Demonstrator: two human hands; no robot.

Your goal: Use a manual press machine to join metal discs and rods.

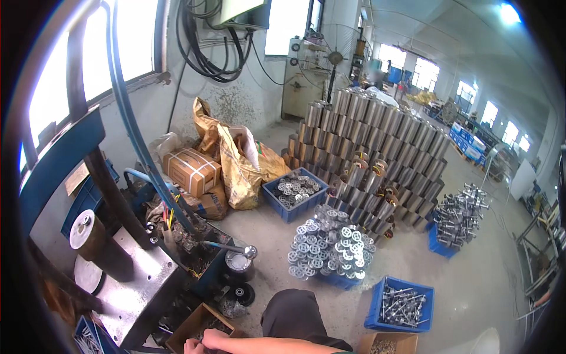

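At the lower edge, my right forearm reaches in from the right across my dark-trousered leg. My right hand (214, 338) is closed, low over an open cardboard box (181, 331) with small dark parts inside. Touching or nearly touching it is my left hand (193, 347), its fingers curled and partly cut off by the edge. What the fingers hold, if anything, is too small to make out. Left of the box stands a blue press with a shiny steel table (138, 280). A metal cylinder (100, 248) leans on that table, beside a round plate (88, 275).
A ball-ended lever (250, 252) juts out from the press. Blue crates hold round metal end caps (330, 245), shafted rotors (403, 307) and more rotors (460, 218). Steel cylinders (371, 130) are stacked behind. Sacks (239, 168) and a strapped carton (192, 171) lie by the wall.
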